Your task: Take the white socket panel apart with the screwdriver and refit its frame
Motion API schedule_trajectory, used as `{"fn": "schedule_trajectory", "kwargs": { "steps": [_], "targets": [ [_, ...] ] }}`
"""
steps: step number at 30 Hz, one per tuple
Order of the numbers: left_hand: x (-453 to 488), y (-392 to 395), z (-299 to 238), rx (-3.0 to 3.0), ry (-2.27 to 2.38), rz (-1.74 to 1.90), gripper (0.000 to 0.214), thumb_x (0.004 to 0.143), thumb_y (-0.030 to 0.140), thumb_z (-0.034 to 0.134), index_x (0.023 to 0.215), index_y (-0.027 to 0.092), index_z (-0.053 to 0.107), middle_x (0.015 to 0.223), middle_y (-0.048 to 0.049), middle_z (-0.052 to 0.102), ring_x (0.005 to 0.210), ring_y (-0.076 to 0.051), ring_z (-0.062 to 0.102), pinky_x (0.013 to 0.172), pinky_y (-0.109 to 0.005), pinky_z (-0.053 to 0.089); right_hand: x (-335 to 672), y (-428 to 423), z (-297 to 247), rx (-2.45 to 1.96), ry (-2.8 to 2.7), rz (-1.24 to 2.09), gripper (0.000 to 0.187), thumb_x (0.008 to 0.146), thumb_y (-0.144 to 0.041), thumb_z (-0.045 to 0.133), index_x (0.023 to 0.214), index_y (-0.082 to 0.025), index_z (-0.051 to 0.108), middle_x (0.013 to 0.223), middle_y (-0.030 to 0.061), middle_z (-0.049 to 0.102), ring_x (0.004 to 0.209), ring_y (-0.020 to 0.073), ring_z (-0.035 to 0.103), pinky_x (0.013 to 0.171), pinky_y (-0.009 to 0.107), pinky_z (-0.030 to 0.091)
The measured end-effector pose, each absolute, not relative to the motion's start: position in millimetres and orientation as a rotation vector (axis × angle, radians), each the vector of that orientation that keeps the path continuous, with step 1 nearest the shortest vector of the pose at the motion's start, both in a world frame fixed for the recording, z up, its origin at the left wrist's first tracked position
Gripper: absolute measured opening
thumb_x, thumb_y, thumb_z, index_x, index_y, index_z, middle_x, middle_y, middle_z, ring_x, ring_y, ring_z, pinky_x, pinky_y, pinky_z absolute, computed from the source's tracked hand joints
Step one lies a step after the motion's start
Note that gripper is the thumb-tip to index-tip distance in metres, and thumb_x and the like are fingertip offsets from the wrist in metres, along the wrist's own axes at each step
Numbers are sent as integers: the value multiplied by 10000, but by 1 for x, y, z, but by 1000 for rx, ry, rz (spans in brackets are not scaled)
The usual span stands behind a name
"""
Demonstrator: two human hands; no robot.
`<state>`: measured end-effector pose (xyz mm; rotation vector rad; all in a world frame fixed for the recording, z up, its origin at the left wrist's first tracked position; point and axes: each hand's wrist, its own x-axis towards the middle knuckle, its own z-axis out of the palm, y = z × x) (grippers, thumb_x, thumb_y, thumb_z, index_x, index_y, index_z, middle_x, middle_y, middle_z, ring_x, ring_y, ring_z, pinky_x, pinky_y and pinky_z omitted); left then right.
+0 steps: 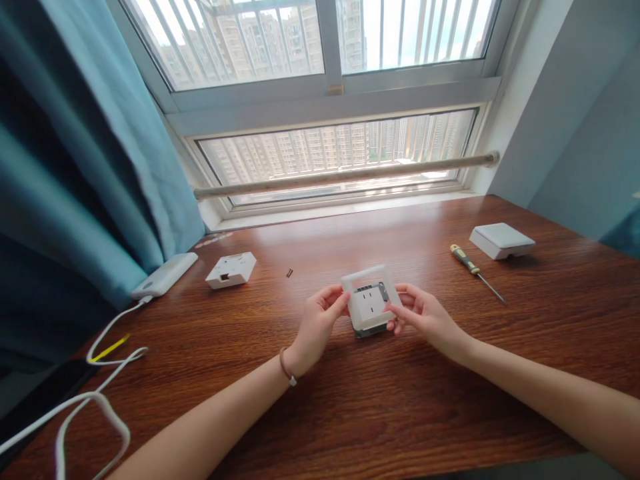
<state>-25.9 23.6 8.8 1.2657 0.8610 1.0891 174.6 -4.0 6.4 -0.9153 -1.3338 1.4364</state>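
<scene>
At tabletop centre: both hands hold one white wall socket (367, 308), lifted just above the wood.
Left hand (316, 327): fingers closed on the socket's left edge; a thin band circles the wrist.
Right hand (423, 317): fingers pinching the socket's right edge, near the lower corner.
Socket: white face with plug slots toward the viewer, grey body behind; a pale translucent frame (363, 275) sits loosely around its upper part, tilted.
Risk: the frame looks unseated, so it could likely slip off or snap if the fingers press unevenly; the grip is on the edges only.
Toward the far edge, left: a tiny dark screw (289, 272), easily rolled away, and a white back box (231, 269).
Far left edge: a white power bank (165, 274) with a white cable (103, 340) trailing to the near left corner.
Right side: a yellow-handled screwdriver (475, 271); beyond it a white switch plate (501, 240).
</scene>
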Motion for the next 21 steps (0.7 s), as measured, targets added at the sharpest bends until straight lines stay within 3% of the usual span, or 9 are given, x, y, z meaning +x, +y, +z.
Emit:
{"fn": "schedule_trajectory", "kwargs": {
  "steps": [6, 11, 16, 21],
  "targets": [
    [-27, 24, 12, 1364, 988, 1008, 260, 791, 364, 545, 860, 116, 584, 786, -51, 641, 651, -147, 592, 589, -263, 494, 182, 5, -2, -1202, -1359, 1328, 280, 770, -388, 575, 845, -120, 542, 480, -29, 548, 417, 97, 550, 355, 164, 400],
    [-30, 22, 11, 1678, 1211, 969, 314, 819, 415, 481, 660, 148, 528, 559, 21, 538, 512, -99, 492, 503, -207, 386, 181, 6, -10, -1251, -1356, 1322, 294, 768, -405, 571, 885, -154, 473, 461, -41, 561, 367, 134, 566, 293, 171, 379],
    [-31, 23, 7, 1903, 1312, 920, 326, 844, 404, 424, 638, 162, 499, 548, 23, 528, 522, -107, 477, 519, -216, 347, 179, 4, -9, -1238, -1473, 1212, 244, 793, -408, 539, 788, -175, 468, 453, -56, 535, 318, 114, 533, 264, 153, 320],
    [-32, 25, 4, 1981, 1433, 814, 340, 838, 392, 410, 593, 167, 480, 531, 4, 553, 516, -126, 498, 516, -232, 332, 178, 0, -4, -1291, -1535, 1105, 219, 798, -383, 535, 741, -176, 492, 452, -55, 527, 309, 90, 502, 285, 157, 333]
  ]
}}
